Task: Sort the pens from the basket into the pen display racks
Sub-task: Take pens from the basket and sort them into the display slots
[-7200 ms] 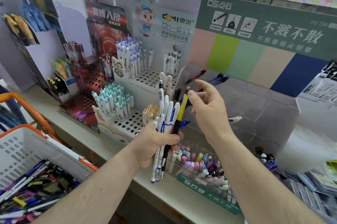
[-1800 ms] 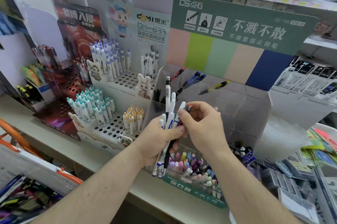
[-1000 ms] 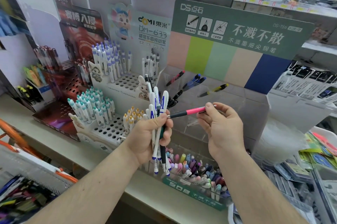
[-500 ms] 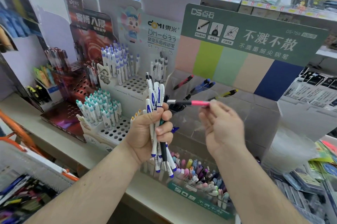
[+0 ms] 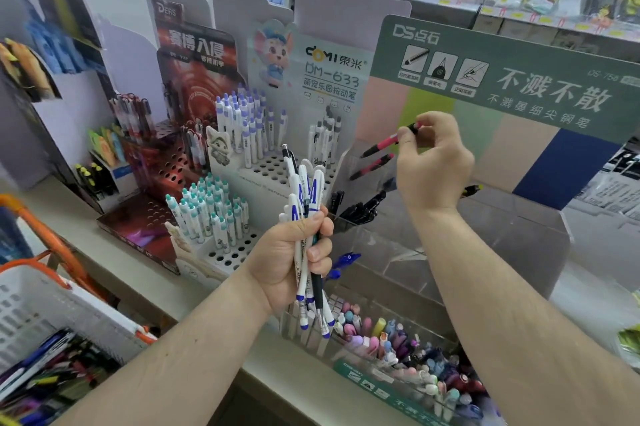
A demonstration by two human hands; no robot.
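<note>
My left hand (image 5: 292, 261) grips a bundle of white and blue pens (image 5: 308, 214) upright in front of the racks. Higher up, my right hand (image 5: 433, 164) pinches a pink and black pen (image 5: 382, 145) by its upper end, its tip slanting down left over the top tier of the clear acrylic rack (image 5: 450, 245). A second pink pen (image 5: 372, 166) lies in that tier just below it. The white basket (image 5: 52, 314) with orange handles sits at the lower left and holds several mixed pens.
A white perforated rack (image 5: 239, 252) with teal-capped and purple-capped pens stands left of the clear one, and a red rack (image 5: 166, 176) stands further left. A tray of pastel pens (image 5: 408, 353) sits at the counter's front edge. Shelves of goods run behind.
My right hand has carried the pink pen up and to the right, from beside the bundle to the clear rack's top tier. The left hand holds the bundle as before.
</note>
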